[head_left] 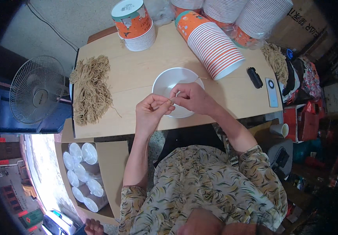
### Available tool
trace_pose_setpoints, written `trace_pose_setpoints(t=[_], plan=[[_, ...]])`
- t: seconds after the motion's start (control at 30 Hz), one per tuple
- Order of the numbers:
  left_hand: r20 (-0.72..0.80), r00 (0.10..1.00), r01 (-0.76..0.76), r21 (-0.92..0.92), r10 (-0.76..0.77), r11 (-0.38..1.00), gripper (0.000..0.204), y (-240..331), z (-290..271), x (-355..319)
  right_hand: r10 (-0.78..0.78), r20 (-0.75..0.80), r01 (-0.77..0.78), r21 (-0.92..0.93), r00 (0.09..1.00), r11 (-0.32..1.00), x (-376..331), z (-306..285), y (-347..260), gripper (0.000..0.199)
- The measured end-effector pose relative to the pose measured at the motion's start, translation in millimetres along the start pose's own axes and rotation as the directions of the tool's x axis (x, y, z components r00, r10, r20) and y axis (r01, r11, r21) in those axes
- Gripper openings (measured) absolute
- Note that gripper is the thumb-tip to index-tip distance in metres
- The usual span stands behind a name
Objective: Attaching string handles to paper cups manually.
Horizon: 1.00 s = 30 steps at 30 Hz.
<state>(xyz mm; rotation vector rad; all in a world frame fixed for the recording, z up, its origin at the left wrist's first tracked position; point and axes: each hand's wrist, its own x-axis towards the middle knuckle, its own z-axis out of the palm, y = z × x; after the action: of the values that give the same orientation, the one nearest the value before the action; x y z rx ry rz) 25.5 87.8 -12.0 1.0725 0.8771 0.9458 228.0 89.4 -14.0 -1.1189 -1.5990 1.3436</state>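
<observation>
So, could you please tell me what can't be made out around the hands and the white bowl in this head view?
- The small item pinched between the left hand and right hand: too small, and fingers cover it.
- The near side of the white bowl: hidden behind both hands.
- The cup stacks at the table's far side: the farthest are cut off by the top edge.
- The clutter at right: darkened and bent by the fisheye rim.

Cardboard box [308,19] top right – brown, dark print on its side, half out of frame. Box [83,176] below the table's left end – brown, open, rows of clear lids inside. Phone [271,92] at the table's right edge – pale slab, round camera side up, screen hidden. Red package [292,119] under it, right of the table.
</observation>
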Motion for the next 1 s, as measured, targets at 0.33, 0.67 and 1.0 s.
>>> trace_pose_setpoints(t=[0.33,0.67,1.0], plan=[[-0.010,1.000,-0.012,-0.038,0.012,0.999,0.006,-1,1,-1,0.044,-0.044,-0.039,0.122,0.998,0.992,-4,8,-10,0.005],[0.018,1.000,0.010,-0.057,-0.009,0.998,0.007,-2,0,1,-0.013,0.033,0.009,0.102,0.999,0.995,-3,0,-1,0.012],[0.052,0.999,0.007,-0.047,-0.004,0.999,0.006,-4,-3,-1,0.119,0.019,-0.121,0.169,0.993,0.978,-6,0,-4,0.013]])
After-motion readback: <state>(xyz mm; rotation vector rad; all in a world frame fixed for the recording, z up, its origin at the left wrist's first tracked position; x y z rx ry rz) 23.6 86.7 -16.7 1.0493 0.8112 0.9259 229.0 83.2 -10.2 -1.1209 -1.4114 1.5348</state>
